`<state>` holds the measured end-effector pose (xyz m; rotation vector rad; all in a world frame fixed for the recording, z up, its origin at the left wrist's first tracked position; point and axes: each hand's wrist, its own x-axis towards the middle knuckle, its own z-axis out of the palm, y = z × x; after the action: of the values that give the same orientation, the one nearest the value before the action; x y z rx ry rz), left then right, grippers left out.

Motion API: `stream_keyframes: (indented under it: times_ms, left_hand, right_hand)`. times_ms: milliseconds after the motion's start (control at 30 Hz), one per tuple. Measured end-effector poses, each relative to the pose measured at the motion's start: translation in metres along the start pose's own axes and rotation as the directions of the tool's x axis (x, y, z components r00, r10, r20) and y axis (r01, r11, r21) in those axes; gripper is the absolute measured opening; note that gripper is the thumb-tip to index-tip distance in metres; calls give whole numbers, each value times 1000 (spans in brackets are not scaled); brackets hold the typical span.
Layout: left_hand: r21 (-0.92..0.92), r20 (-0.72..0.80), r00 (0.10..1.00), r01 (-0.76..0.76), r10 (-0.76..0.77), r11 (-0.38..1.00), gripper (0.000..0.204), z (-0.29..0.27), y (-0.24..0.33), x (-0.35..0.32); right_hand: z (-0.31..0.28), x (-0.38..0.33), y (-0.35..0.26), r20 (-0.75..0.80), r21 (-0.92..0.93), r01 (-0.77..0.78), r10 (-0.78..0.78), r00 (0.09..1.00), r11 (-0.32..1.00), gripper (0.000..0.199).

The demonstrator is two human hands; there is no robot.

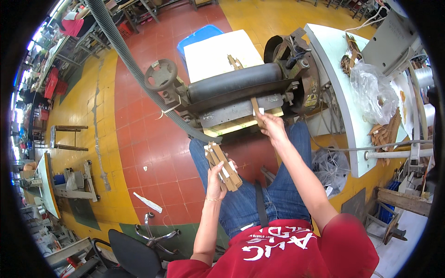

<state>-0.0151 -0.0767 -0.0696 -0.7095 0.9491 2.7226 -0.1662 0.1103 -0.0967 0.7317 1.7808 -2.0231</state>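
My left hand (216, 182) is closed around a bundle of flat brown strips (223, 166), with small white pieces showing among them, held above my left thigh. Between the fingers of my right hand (273, 129) is a single brown strip (254, 104) with a white piece near its lower end. Its far end reaches over the metal plate (234, 112) to the front edge of a machine with a wide dark roller (235, 82). Behind the roller, a few brown strips (235, 62) lie on a pale board (213, 52).
A ribbed grey hose (121, 48) runs down the machine's left side, near a handwheel (161, 75). To the right, a pale table (334, 88) carries clear plastic (374, 88) and brown strips (388, 132). A black chair (132, 254) stands at lower left.
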Motion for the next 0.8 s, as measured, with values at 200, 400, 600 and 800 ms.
stream_keyframes:
  times_ms: [200,400,600,800]
  left_hand:
    - [-31,3,1000,18,-18,999,39,-5,-4,4]
    - [84,-40,999,10,-6,996,25,12,-14,11]
    - [231,33,999,-27,20,973,20,29,-13,16]
    - [312,28,995,-97,93,945,22,31,-17,11]
  right_hand:
    - [-3,-20,-13,47,-54,86,-83,995,995,109]
    - [-27,-100,29,216,-236,-23,76,973,971,30]
    - [-19,-133,27,291,-216,222,-154,944,951,27]
    - [-10,-132,22,263,-286,272,-198,944,919,27]
